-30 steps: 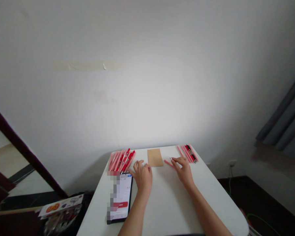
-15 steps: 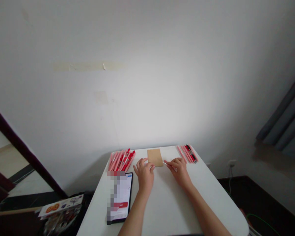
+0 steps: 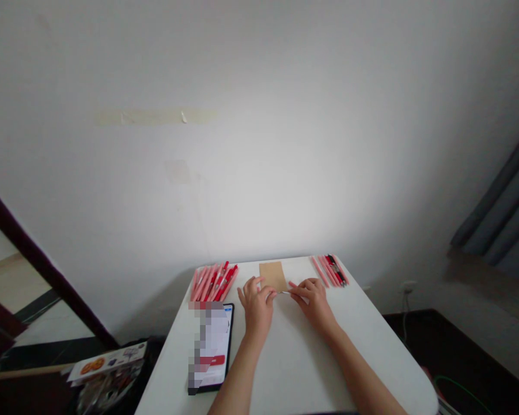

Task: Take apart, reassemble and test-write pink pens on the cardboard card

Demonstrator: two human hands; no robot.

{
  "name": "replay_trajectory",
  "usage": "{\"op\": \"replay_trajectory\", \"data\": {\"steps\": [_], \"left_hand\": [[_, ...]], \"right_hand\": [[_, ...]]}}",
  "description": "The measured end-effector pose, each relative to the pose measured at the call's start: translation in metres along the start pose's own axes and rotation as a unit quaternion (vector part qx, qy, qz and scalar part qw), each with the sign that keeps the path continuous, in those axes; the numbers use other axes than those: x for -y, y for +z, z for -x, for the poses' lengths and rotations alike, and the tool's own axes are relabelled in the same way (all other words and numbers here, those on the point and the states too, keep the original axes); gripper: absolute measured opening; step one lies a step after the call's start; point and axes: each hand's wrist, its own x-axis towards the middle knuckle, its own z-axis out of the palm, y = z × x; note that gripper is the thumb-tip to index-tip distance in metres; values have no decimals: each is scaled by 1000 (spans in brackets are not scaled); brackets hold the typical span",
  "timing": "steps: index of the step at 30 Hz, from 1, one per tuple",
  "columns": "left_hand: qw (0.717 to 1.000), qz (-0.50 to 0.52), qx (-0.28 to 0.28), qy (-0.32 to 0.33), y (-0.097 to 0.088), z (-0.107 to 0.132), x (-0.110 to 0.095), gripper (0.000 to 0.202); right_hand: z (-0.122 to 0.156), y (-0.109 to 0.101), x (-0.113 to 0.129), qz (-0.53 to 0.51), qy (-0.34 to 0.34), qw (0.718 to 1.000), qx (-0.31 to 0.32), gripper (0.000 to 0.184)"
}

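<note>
Between my two hands, over the near edge of a brown square of card (image 3: 273,275), runs a thin pale stick (image 3: 284,292). It resembles a pen refill, though it is too small to be sure. My left hand (image 3: 258,308) pinches its left end between thumb and forefinger, the other fingers raised. The right end is gripped by the fingertips of my right hand (image 3: 315,302). A small pink end (image 3: 292,284) shows by the right fingertips; what it belongs to is hidden.
Pink and red pens (image 3: 213,282) lie piled at the table's back left. Several pink, red and black pens (image 3: 332,271) are lined up at the back right. A phone (image 3: 211,346) with its screen lit lies left of my left forearm on the white table (image 3: 294,369), against the wall.
My hands have come closer together. The left thumb and forefinger now meet the left end of the pale stick, which earlier stuck out from my right hand alone.
</note>
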Motion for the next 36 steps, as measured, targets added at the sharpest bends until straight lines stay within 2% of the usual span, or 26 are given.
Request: {"op": "replay_trajectory", "data": {"steps": [15, 25, 36], "left_hand": [[999, -3, 32, 34, -4, 2, -4, 13], [997, 14, 52, 51, -3, 2, -4, 11], [995, 44, 77, 41, -1, 2, -5, 13]], "right_hand": [[-1, -2, 7, 28, -30, 999, 11, 15], [-2, -1, 8, 17, -32, 999, 20, 16], [-2, 0, 9, -25, -32, 999, 12, 14]]}}
